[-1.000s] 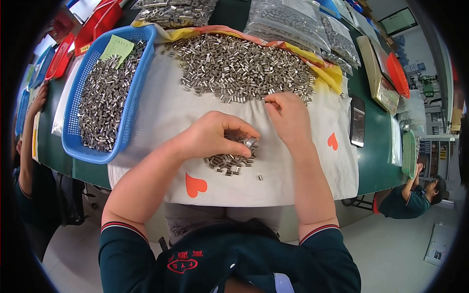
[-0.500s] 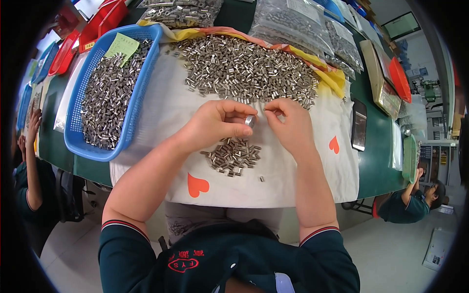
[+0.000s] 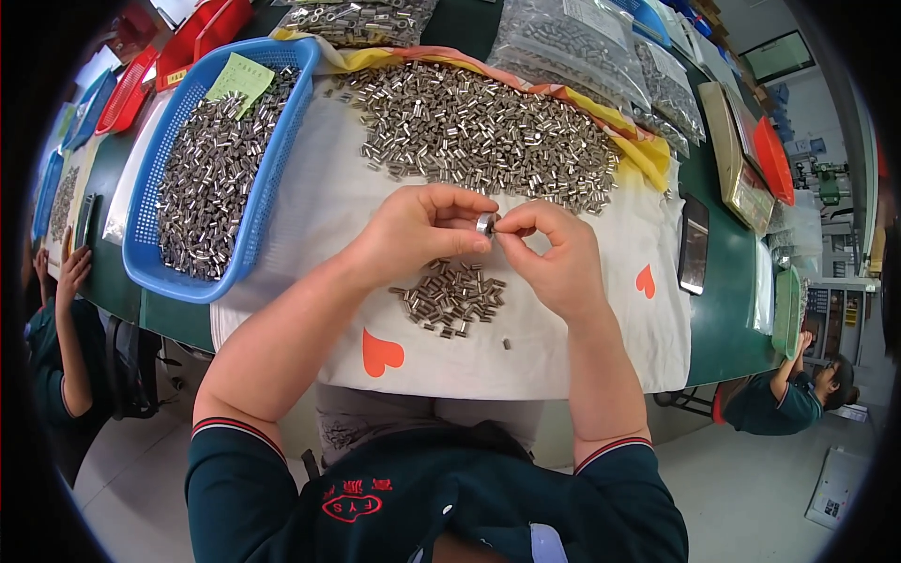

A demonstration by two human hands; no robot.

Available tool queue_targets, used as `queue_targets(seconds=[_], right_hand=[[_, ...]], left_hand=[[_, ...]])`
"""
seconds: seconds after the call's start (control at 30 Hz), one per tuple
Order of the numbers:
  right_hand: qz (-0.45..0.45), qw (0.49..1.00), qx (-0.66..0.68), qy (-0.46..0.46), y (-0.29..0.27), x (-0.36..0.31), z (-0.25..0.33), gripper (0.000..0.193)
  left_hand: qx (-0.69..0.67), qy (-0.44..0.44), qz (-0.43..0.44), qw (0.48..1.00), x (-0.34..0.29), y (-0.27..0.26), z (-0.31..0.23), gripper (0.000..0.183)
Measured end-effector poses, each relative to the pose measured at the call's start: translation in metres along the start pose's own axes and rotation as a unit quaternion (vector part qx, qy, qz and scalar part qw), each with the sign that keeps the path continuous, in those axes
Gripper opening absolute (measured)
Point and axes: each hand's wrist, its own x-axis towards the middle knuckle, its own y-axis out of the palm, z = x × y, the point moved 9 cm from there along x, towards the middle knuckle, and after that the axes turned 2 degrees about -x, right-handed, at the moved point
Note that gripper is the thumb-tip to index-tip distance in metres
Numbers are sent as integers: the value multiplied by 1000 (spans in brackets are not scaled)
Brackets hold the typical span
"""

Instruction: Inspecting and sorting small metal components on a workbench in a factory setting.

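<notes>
One round metal piece (image 3: 485, 223) sits mid-frame, pinched between the left hand (image 3: 420, 225)'s fingers. The right hand (image 3: 561, 255)'s fingers touch its edge, their exact hold hidden.

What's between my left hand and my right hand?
In the head view, a small, round silvery metal piece sits between your left hand and right hand, pinched by the left.

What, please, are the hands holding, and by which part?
The left hand grips a round metal piece by its outer edge; whether the right hand pinches anything cannot be told.
</notes>
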Motion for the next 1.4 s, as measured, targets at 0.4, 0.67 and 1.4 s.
queue_targets(seconds=[0.4, 0.67, 1.4], right_hand=[[-35, 991, -104, -78, -7, -1, 20, 10], [74, 992, 13, 103, -18, 2, -30, 11], [-31, 952, -298, 60, -26, 11, -46, 9]], left_hand=[[30, 4, -37, 999, -2, -3, -2, 33], [121, -30, 42, 991, -7, 18, 5, 32], [102, -16, 51, 993, -4, 14, 6, 32]])
